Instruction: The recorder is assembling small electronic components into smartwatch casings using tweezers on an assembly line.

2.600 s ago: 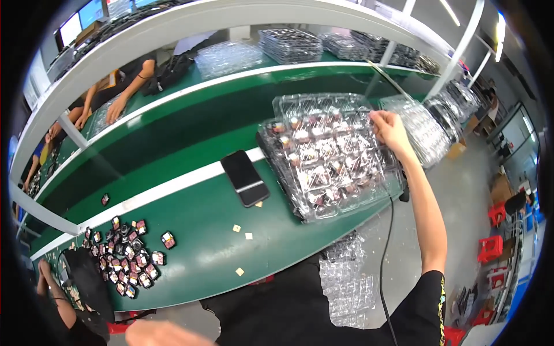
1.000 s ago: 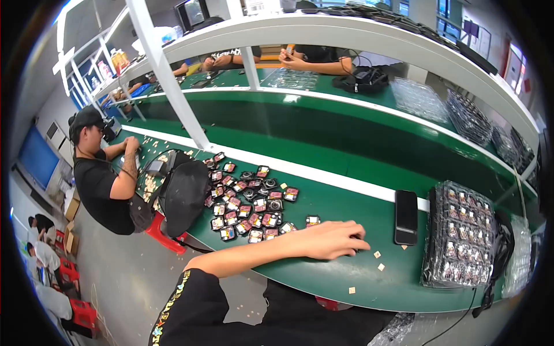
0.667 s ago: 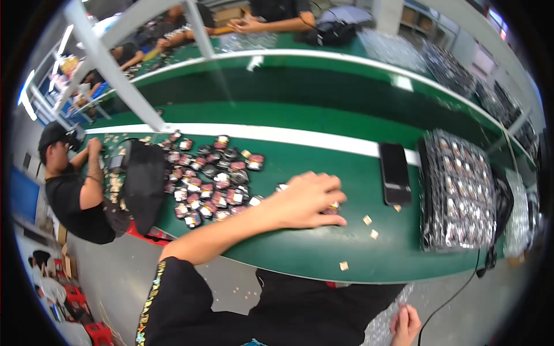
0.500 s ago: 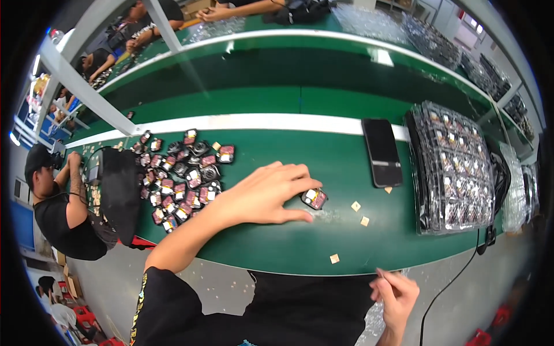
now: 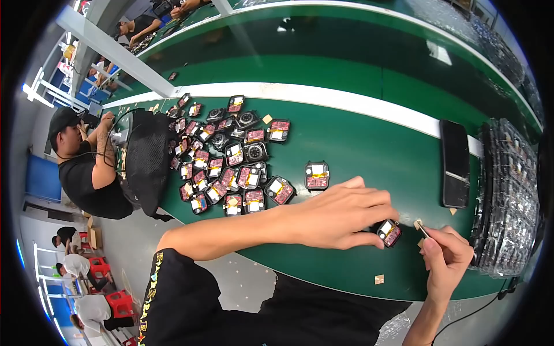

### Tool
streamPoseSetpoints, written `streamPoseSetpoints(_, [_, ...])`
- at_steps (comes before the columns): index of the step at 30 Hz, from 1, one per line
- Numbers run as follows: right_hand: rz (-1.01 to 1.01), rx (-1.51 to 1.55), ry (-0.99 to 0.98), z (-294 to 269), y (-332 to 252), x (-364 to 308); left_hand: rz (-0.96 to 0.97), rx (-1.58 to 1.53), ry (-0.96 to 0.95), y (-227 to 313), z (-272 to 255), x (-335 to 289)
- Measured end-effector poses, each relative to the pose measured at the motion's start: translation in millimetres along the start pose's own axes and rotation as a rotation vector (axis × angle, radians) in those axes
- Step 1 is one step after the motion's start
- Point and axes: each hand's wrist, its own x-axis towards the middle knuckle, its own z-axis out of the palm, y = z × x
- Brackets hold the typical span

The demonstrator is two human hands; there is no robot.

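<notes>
On the green table [image 5: 363, 147], nearer the person and left of the black rectangular smartphone [image 5: 455, 164], the left hand [image 5: 352, 210] has its fingers closed around a small black-rimmed module with a maroon board [image 5: 390, 233]. The right hand [image 5: 447, 254], just nearer than the phone, pinches a slim dark tool [image 5: 425, 233], its tip at a small tan square [image 5: 418, 224]. Similar modules [image 5: 250, 177] cluster well left of the phone.

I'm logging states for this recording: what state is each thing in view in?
Square black module with reddish face: face up between thumb and fingers of the left hand, grip unclear.
Slim dark tool: held in the right hand.
Cluster of similar modules: loose, most reddish side up.
Lone similar module: face up, apart from the cluster.
Black rectangular phone: lying flat, display unlit.
Clear plastic trays: stacked.
Small beige square: lying flat.
</notes>
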Motion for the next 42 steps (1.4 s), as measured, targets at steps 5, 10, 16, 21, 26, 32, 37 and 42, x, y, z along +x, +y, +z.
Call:
streamPoseSetpoints(5, [0.035,-0.110,0.020,8,0,-9,-0.024,-0.015,0.014,-2,-3,8])
streamPoseSetpoints(10, [-0.175,-0.227,-0.011,20,6,4,-0.130,-0.010,-0.037,2,-14,8])
streamPoseSetpoints(16, [-0.185,-0.273,-0.034,21,6,5,-0.139,-0.013,-0.010,5,-14,16])
streamPoseSetpoints(21, [-0.247,-0.294,-0.048,23,9,7,-0.140,0.023,-0.041,4,-15,17])
streamPoseSetpoints(26, [-0.252,-0.324,-0.031,23,8,7,-0.139,0.048,-0.029,5,-13,17])
streamPoseSetpoints(32, [-0.298,-0.343,-0.006,25,9,4,-0.146,0.092,-0.005,4,-10,17])
streamPoseSetpoints(37, [-0.420,-0.380,0.054,29,16,3,-0.164,0.091,-0.005,6,-12,19])
streamPoseSetpoints(42, [-0.464,-0.430,0.032,30,17,3,-0.163,0.081,0.001,4,-11,18])
